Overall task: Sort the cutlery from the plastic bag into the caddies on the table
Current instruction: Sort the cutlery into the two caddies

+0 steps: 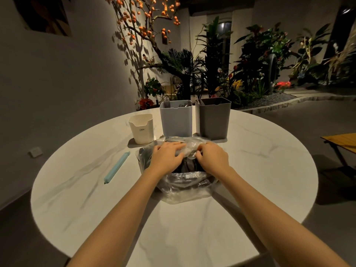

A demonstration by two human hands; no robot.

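dim indoor garden is surrounding a round white table (250, 170). at frame centre, a clear plastic bag (183, 191) is lying with dark cutlery inside. left hand (166, 157) is resting fingers fairly straight on the film, likely steadying it; right hand (211, 158) is pinching a fold, seemingly to open it. three caddies are standing just behind: white (141, 130), pale blue (176, 120) holding forks, dark grey (213, 120). a blue clip (116, 168) is lying left.

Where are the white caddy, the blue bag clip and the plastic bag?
white caddy (142, 130): head view, front wall near its label.
blue bag clip (116, 168): head view, middle of its length.
plastic bag (181, 191): head view, crumpled near end below the hands.
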